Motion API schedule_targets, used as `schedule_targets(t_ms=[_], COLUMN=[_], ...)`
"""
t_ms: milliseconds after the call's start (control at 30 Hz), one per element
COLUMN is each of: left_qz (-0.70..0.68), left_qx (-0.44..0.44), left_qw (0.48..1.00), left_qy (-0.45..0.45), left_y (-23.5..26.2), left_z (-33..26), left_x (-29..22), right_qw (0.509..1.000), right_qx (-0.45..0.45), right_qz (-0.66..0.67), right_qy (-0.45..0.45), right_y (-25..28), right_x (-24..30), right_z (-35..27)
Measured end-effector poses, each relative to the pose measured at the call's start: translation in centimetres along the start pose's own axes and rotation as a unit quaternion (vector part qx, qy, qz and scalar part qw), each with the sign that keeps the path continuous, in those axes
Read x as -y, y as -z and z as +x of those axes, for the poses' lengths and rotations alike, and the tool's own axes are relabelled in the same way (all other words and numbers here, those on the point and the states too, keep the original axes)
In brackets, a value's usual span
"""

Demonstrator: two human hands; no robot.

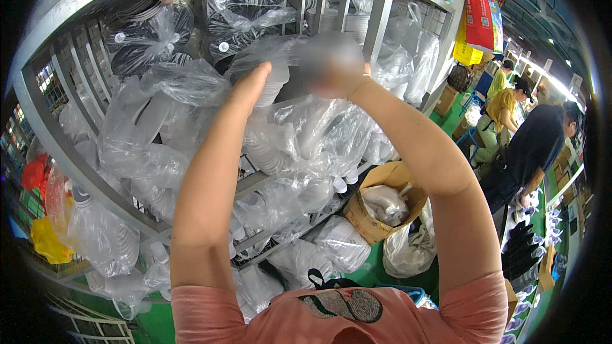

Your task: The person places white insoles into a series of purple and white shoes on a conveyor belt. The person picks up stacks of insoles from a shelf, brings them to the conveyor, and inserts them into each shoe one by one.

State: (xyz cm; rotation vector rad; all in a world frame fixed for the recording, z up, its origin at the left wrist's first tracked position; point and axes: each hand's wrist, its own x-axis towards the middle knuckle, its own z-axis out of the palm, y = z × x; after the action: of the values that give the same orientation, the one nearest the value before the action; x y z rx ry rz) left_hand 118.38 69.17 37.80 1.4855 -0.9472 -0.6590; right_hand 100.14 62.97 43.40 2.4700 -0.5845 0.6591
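Both my arms reach forward to a metal rack filled with clear plastic bags of pale shoe soles. My left hand [255,79] is at the left side of a stack of light grey soles [275,84], its thumb against the stack; the other fingers are hidden. Around that stack lies loose clear plastic [239,64]. My right hand [349,84] is to the right of the stack, with most of it covered by a round blur, so its fingers and anything in them cannot be made out. Just below my hands sits a clear bag of pale soles [319,127].
Grey metal bars [379,19] frame the rack, with bagged dark soles [245,9] at the back. An open cardboard box [376,216] and a white sack [411,248] stand below right. At right, a person in dark clothing [529,146] and others work along a line.
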Motion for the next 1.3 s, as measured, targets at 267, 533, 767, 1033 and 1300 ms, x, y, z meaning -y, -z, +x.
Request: schedule_targets(t_ms=[267, 533, 767, 1033, 1300], left_qz=[0.025, 0.295, 0.066, 0.100, 0.102], left_qx=[0.007, 0.009, 0.032, 0.026, 0.012], left_qw=[1.000, 0.955, 0.997, 0.991, 0.984], left_qy=[0.001, 0.032, -0.024, 0.090, 0.148], left_y=[-0.9, -3.5, 1.6, 0.9, 3.1], left_z=[0.9, -0.2, 3.2, 3.0, 0.2], left_x=[0.7, -1.4, 0.6, -0.5, -1.9], right_qw=[0.976, 0.988, 0.962, 0.984, 0.958], right_qx=[0.162, 0.090, 0.229, 0.179, 0.278], right_qz=[0.042, -0.083, -0.135, -0.018, -0.059], right_qy=[-0.141, 0.089, -0.054, 0.013, 0.020], right_y=[1.7, -4.6, -1.9, -3.6, -4.5], right_x=[-0.5, -7.3, -3.1, -5.2, -5.5], right_z=[-0.5, -1.3, -1.0, 0.7, 1.6])
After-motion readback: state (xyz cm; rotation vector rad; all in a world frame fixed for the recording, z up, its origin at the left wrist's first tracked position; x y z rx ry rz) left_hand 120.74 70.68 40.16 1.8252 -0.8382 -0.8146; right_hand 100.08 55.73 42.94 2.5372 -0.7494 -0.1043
